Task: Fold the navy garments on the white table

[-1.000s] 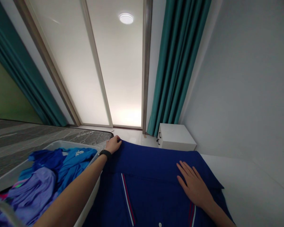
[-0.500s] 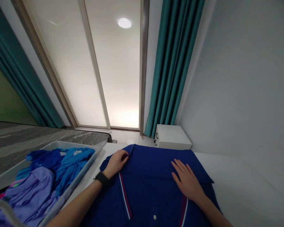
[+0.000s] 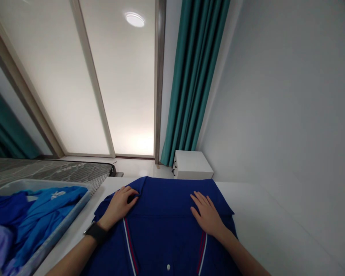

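Observation:
A dark blue shirt (image 3: 166,234) with a white button and red-and-white stripes lies spread before me on a white surface, its far part folded over in a flap. At the left of that flap my left hand (image 3: 120,203), with a dark watch on its wrist, has its fingers curled and thumb close to the forefinger, gathering a bit of the cloth. My right hand (image 3: 207,215) rests flat on the shirt's right side, fingers stretched out. The near end of the shirt runs out of view.
To my left stands a pale plastic bin (image 3: 66,230) of blue and lilac clothes. A striped grey mattress (image 3: 60,170) lies behind it. Past the white tabletop (image 3: 247,214) sits a small white cabinet (image 3: 192,165), near a teal curtain (image 3: 192,84) and a wall on the right.
The view has turned a little to the right, so everything sits further left in it. Both hands keep nearly the same places on the shirt.

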A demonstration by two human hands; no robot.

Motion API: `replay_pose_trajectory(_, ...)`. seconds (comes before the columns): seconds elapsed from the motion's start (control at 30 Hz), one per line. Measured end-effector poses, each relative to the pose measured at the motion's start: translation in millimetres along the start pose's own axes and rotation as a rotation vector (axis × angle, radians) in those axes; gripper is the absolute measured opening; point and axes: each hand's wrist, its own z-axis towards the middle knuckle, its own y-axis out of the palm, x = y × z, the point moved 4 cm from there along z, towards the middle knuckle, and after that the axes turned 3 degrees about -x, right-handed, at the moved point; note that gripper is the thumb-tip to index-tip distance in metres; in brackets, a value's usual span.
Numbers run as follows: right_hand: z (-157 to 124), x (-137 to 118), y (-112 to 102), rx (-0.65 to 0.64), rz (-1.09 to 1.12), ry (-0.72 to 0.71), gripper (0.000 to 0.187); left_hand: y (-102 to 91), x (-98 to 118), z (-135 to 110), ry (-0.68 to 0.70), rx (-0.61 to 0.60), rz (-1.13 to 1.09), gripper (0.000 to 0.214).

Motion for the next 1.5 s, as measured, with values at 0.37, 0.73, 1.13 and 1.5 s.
replay_pose_trajectory(0.37, 77, 99, -20, 0.095, -0.004, 0.365, 0.048, 1.4, -7, 3, 0.030, 0.037, 0.016, 0.027)
replay_pose_trajectory(0.73, 114, 157, -15, 0.021, 0.082, 0.525, 0.036, 3.2, -10, 3, 0.053, 0.033, 0.020, 0.025)
replay_pose_trajectory(1.13, 92, 111, -52, 0.198, 0.130, 0.274, 0.028, 1.0, -4, 2, 0.027, 0.015, 0.002, 0.027)
replay_pose_trajectory(1.5, 19, 42, -54, 0.289, 0.419, 0.198, 0.028, -20.1, 0, -1, -0.056, 0.135, -0.052, 0.028)
